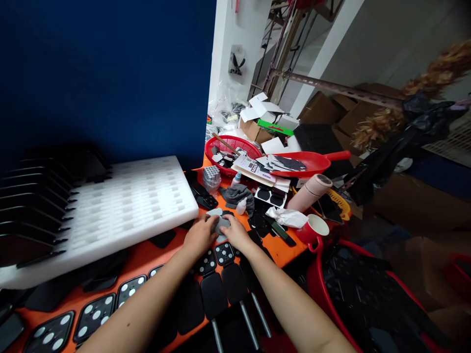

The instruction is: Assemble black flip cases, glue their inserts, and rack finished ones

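Out over the orange table, my left hand (pixel 200 236) and my right hand (pixel 236 233) hold a thin grey rounded sheet (pixel 222 223) between them, fingers on its two sides. What the sheet is made of I cannot tell. Other pale rounded pieces lie just behind and under it, partly hidden by my fingers. Below my hands are black square plates with white round dots (pixel 224 253), and more dotted plates (pixel 94 316) run in a row to the left. Plain black rounded plates (pixel 214 296) lie nearer to me, beneath my forearms.
On the left, a white foam block (pixel 140 196) holds upright black plates (pixel 33 211). Behind the hands are a grey cloth (pixel 235 196), small bottles, a pink thermos (pixel 311 192) and a red mug (pixel 312 235). A red basin (pixel 320 279) of black pieces stands at right.
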